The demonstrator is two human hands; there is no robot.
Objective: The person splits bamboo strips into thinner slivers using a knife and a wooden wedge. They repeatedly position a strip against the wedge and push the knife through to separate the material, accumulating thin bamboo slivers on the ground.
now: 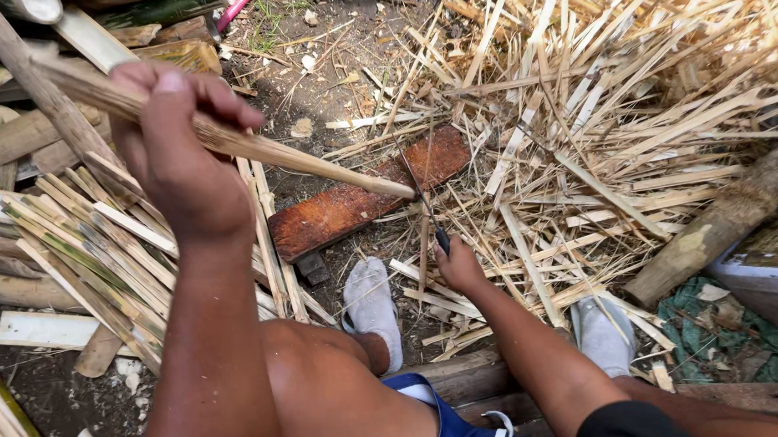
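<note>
Ground: bare dark earth (332, 58), outdoors, littered with chips; no table, work is done low over the dirt.
Left hand: left hand (179, 156) raised, grip clamped around a long bamboo strip (303, 158) near its upper end.
Strip position: slants down from upper left to lower right, its pale tip hanging above a reddish-brown wooden block (365, 197) lying on the ground; tip and block look apart, though the angle makes contact hard to rule out.
Right hand: right hand (459, 266) low, near the feet, grip closed on the dark handle of a thin knife (427, 208); blade points up and away toward the strip's tip, seemingly not touching it.
Feet: grey shoes, one (372, 306) just beside the block, the other (604, 333) to the right.
Left pile: bundle of split slats (90, 244), green-edged, next to whole bamboo poles (1, 145).
Right pile: wide heap of pale shavings and slivers (618, 93); thick log (731, 213) at its edge, white basin rim (776, 273) beyond.
Step in hand: judged as trimming or thinning the strip, blade between cuts.
Next move calls for: blade edge brought to the strip's lower end, left grip steady, cutting stroke directed away from the legs.
</note>
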